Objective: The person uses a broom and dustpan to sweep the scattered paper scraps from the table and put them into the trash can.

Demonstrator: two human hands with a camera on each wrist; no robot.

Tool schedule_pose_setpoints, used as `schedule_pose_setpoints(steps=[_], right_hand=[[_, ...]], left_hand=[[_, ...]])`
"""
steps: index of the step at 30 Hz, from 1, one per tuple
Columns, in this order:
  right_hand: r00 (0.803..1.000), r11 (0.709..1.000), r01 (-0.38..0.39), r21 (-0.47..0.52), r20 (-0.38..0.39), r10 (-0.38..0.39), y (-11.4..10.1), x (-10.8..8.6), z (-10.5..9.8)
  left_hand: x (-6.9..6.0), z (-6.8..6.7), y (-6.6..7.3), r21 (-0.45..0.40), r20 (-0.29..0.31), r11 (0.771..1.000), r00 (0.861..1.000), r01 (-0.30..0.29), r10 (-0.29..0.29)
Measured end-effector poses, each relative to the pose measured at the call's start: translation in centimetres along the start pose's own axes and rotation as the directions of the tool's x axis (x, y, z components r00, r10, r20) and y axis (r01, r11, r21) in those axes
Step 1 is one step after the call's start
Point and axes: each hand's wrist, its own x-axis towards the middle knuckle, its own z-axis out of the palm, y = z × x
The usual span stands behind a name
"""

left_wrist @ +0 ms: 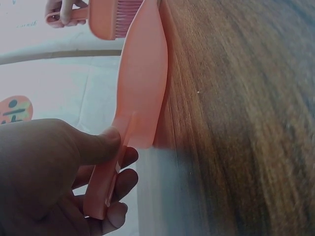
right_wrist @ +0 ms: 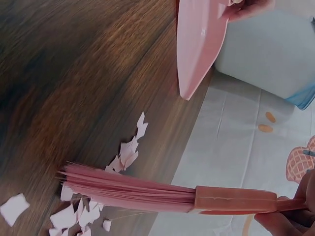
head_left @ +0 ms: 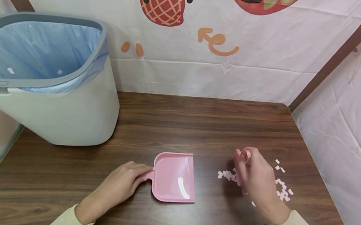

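Observation:
My left hand grips the handle of a pink dustpan, thumb on top and fingers curled beneath in the left wrist view. The pan lies on the wooden table with its straight edge facing right. My right hand holds a pink hand brush by its handle, bristles pointing down. In the right wrist view the bristles reach in among small pale paper scraps. Those scraps lie on both sides of the brush, right of the dustpan. From the head view, my hand hides much of the brush.
A grey-white trash bin with a blue liner stands at the table's left; a few scraps show inside it. The wooden table meets a printed cloth backdrop behind, with another cloth along the right.

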Motion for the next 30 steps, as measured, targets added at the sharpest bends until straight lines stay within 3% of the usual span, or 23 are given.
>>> schedule_pose_setpoints(steps=[10,18,30], right_hand=[[0.999,0.998,-0.043,0.035,-0.008,0.043,-1.0,0.1,0.9],[0.994,0.988,-0.099,0.118,-0.037,0.104,-0.7,1.6,-0.4],[0.997,0.996,-0.072,-0.044,-0.014,0.071,0.5,0.9,0.2]], left_hand=[[0.0,0.0,0.0,0.004,-0.010,1.000,1.000,-0.004,0.004],[0.0,0.0,0.0,0.008,-0.022,1.000,1.000,-0.022,0.022],[0.0,-0.1,0.1,0.006,-0.023,1.000,1.000,-0.015,0.015]])
